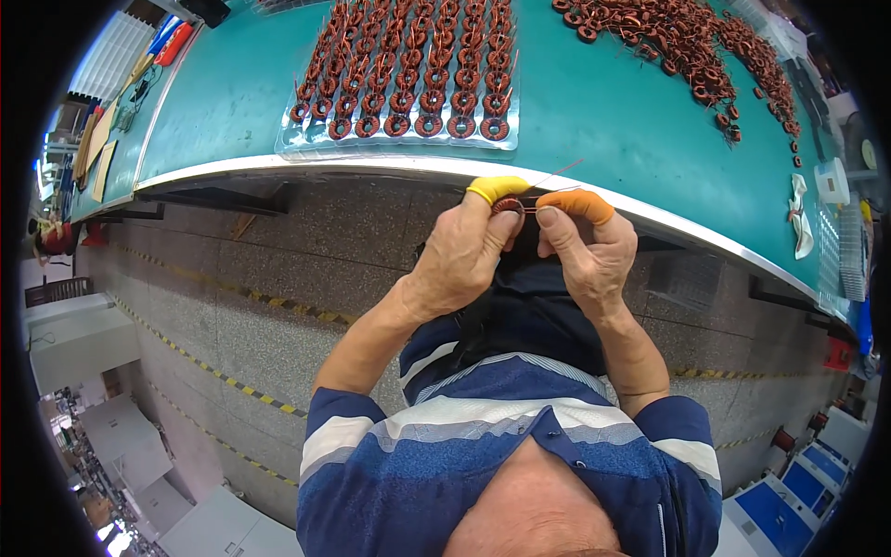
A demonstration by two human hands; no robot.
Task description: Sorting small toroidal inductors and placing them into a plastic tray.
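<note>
Just off the table's near edge, my left hand pinches a small ring coil wound with copper-red wire. A yellow finger cot covers that hand's index finger. My right hand, with an orange finger cot on its index finger, pinches the wire leads at the coil's right side. One thin loose lead rises up and to the right past the fingers. Part of the coil is hidden behind my left thumb and finger.
A clear plastic tray with rows of similar coils stands on the green table. Loose coils lie heaped at the far right. A white tub and stacked clear trays sit at the right end.
</note>
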